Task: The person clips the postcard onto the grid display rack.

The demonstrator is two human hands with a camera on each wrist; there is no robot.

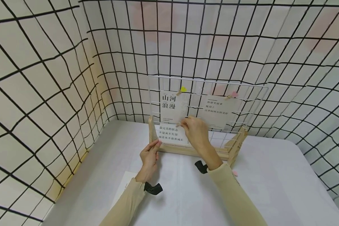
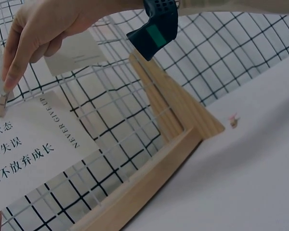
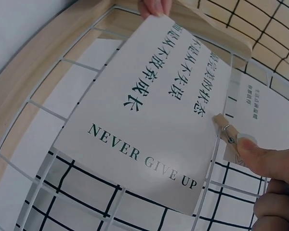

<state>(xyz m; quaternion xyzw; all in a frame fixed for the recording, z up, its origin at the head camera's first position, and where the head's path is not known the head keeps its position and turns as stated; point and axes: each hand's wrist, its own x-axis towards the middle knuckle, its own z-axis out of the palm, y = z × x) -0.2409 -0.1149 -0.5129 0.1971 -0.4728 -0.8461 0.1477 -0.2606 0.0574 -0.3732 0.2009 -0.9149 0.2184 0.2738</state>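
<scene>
My right hand pinches a small wooden clothespin between thumb and fingers. The clothespin's tip sits at the upper edge of a white card printed with Chinese characters and "NEVER GIVE UP". At the card's lower left corner, my left hand pinches it against the front of a white wire grid. The grid stands upright in a wooden base. Above hang two printed cards: the left one under a clothespin with a yellow heart, the right one under a pink-topped clothespin.
A pink-topped clothespin lies on the white table beyond the base's right end. Partly under the left sleeve lies a white paper. Black-lined grid panels enclose the back and sides.
</scene>
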